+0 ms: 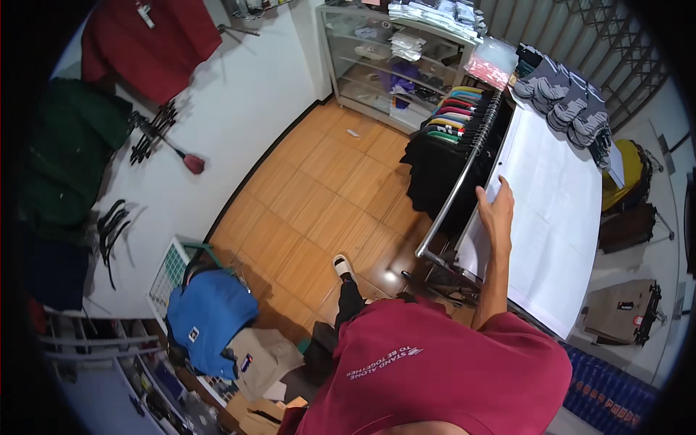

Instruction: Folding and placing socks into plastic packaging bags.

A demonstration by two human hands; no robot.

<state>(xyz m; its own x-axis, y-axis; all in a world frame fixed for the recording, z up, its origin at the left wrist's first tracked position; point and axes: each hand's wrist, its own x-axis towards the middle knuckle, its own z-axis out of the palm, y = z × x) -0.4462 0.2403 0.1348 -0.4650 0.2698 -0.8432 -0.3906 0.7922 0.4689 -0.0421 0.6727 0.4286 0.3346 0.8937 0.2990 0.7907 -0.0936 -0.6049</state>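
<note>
My right hand [496, 206] rests at the left edge of a long white-covered table [554, 225], thumb and fingers apart, with nothing visible between them. Just left of it runs the metal rail [464, 174] of a clothes rack. Dark shirts [442, 163] hang from that rail on hangers of several colours. Past my fingertips, at the table's far end, lie bundles of grey socks [562, 101]. Beside them is a clear plastic pack [494, 61] with a pink lower part. My left hand is out of sight.
A glass display case [395, 61] stands at the back. Red [152, 43] and green garments [72, 145] hang on the left wall. A blue garment [210, 315] and beige trousers [264, 355] are heaped at lower left. Folded trousers [623, 308] hang on the right.
</note>
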